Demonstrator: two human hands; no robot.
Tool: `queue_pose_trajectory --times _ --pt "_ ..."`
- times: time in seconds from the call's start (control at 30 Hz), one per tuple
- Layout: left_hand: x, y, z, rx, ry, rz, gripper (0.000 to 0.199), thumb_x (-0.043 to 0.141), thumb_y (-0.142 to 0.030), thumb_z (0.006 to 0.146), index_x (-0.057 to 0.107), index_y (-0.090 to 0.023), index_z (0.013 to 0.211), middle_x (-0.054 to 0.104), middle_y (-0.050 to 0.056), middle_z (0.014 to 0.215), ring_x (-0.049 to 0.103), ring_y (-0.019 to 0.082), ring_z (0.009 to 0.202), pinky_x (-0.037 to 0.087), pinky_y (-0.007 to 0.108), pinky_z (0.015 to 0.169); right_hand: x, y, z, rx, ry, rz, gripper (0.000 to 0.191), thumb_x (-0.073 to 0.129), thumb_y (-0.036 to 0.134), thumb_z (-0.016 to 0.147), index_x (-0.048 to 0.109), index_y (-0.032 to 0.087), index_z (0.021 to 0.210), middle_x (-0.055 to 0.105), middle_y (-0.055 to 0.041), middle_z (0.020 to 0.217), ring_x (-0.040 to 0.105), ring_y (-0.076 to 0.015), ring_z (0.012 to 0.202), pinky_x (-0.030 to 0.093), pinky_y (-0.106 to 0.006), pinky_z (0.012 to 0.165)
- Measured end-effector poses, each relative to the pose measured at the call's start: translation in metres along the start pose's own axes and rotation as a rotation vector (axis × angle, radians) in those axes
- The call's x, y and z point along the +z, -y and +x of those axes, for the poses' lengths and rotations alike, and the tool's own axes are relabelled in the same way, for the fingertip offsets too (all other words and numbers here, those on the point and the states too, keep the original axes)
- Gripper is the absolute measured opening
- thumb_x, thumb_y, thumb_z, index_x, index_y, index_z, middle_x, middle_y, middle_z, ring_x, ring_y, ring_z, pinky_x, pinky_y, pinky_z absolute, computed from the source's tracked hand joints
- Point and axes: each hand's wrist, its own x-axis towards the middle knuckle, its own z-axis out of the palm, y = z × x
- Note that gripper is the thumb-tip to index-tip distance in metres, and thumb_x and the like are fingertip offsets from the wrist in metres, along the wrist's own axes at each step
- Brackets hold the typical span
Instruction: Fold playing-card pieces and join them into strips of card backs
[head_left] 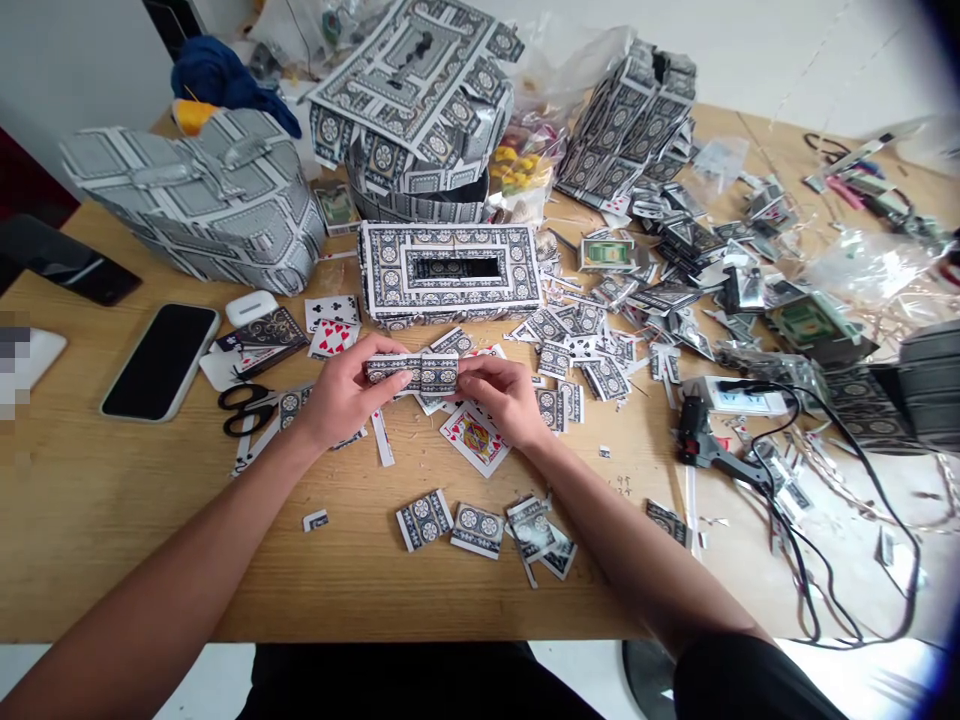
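Note:
Both of my hands pinch a small block built from patterned playing-card backs (412, 372) above the wooden table (352, 570). My left hand (346, 392) grips its left end, and my right hand (506, 398) holds its right end. Right below my right hand lies a face card (475, 438). A rectangular card-covered box with a slot on top (448, 270) stands just beyond my hands. Cut card pieces (424, 520) lie nearer me, and many more are scattered to the right.
Black-handled scissors (246, 408) and a phone (160, 360) lie to the left. A glue gun (709, 440) with a black cable (847, 480) lies to the right. Large card-built models (191, 200) and plastic bags (562, 80) crowd the back of the table.

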Motion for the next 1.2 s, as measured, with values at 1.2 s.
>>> queue_pose_trajectory --times 1.2 --pt "0.0032 0.0072 -0.0036 0.106 -0.032 0.118 0.027 0.071 -0.041 0.096 0.069 -0.022 0.114 0.073 0.002 0.098 0.064 0.012 0.068 0.052 0.024 0.060 0.0038 -0.0051 -0.0014 -0.250 -0.170 -0.341 0.011 0.087 0.033 0.081 0.081 0.024 0.083 0.080 -0.0033 0.091 0.072 -0.0203 0.088 0.060 -0.038 0.085"
